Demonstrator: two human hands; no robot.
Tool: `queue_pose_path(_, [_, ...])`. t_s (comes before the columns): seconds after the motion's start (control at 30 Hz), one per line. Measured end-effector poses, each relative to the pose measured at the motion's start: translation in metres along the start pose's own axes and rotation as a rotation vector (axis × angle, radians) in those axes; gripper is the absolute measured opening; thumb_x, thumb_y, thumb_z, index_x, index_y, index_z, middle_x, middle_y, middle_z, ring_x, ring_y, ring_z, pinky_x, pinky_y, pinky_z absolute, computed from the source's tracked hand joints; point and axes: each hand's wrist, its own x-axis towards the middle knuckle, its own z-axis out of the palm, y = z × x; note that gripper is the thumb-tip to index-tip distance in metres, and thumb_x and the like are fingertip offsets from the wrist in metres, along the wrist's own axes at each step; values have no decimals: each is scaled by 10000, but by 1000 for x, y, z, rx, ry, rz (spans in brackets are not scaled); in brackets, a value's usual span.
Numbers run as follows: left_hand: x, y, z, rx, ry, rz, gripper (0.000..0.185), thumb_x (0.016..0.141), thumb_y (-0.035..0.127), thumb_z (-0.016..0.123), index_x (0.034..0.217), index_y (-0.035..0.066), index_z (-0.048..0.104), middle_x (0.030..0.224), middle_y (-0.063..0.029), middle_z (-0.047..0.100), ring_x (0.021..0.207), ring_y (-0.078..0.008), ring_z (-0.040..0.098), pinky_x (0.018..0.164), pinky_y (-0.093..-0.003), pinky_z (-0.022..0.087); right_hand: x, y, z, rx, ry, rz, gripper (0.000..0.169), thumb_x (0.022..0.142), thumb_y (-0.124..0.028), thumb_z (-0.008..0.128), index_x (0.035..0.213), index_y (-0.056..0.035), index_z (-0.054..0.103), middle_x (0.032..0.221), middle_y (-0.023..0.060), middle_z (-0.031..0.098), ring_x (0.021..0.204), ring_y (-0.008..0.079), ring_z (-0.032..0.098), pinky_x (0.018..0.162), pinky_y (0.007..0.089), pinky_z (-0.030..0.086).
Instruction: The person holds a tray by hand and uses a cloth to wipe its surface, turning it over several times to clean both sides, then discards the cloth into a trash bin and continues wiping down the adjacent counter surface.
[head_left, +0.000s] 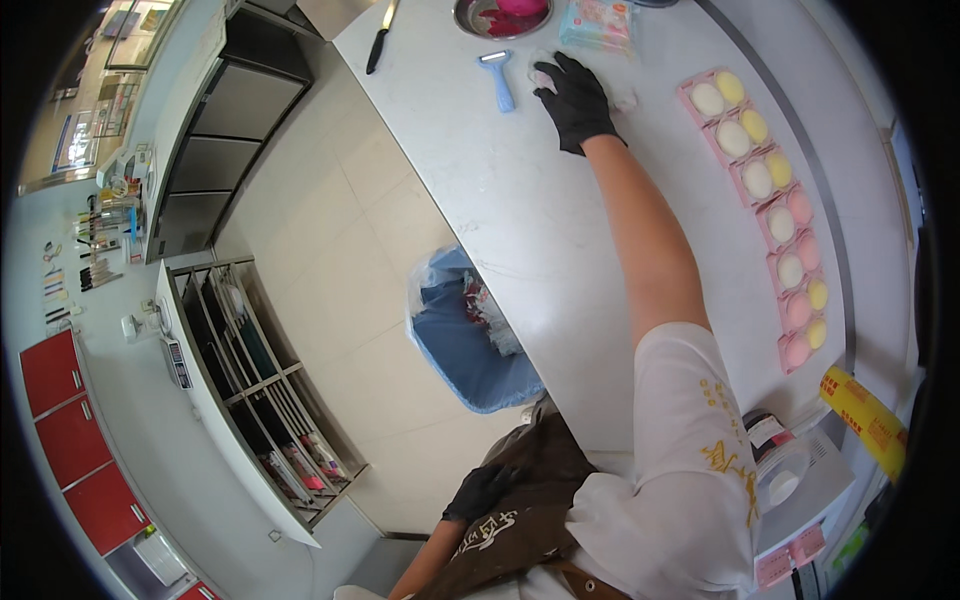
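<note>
Near the far end of the white counter (555, 300), my right hand (574, 101) in a black glove presses on a crumpled white wipe (544, 78). Part of the wipe is hidden under the fingers. Just left of this hand lies a light-blue peeler (498, 81). Beyond it are a packet of wipes (598, 27) and a metal bowl (469, 28) with a dragon fruit (521, 6) and red peel in it. My left hand (481, 491), also gloved in black, rests against the brown apron (540, 457) at my body; its fingers are hard to make out.
A black-handled knife (379, 41) lies by the counter's left edge. Pink trays (739, 174) of white, yellow and pink round items line the right side. Below the counter stands a bin with a blue liner (450, 337). A yellow roll (862, 420) and lidded tub (780, 465) are lower right.
</note>
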Motion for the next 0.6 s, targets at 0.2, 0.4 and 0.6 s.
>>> queue_pose_path(0.2, [5,17,-16,41,20,7,424,1026,385,501,1139,21,687,1000,-257,699,955,-425,668,836,-475,516,-31,-2,-26,290,-190,-100,289,884,-91,654,1170,-69,690,1309,141,631,1233,302,581,1050,390,465])
queue_pose_path(0.4, [12,21,-29,50,-26,-54,463,1032,420,479,1124,21,695,1004,-243,706,936,-414,673,842,-473,514,-85,-69,-27,495,-137,-286,199,813,-3,675,1007,-48,685,1011,131,693,1006,334,653,899,422,517])
queue_pose_path(0.6, [8,21,-42,73,48,-25,467,1033,428,478,1125,32,707,1011,-232,711,962,-401,675,863,-470,512,-28,-92,33,305,218,120,99,876,-152,633,846,-57,636,856,165,658,833,383,611,751,481,478])
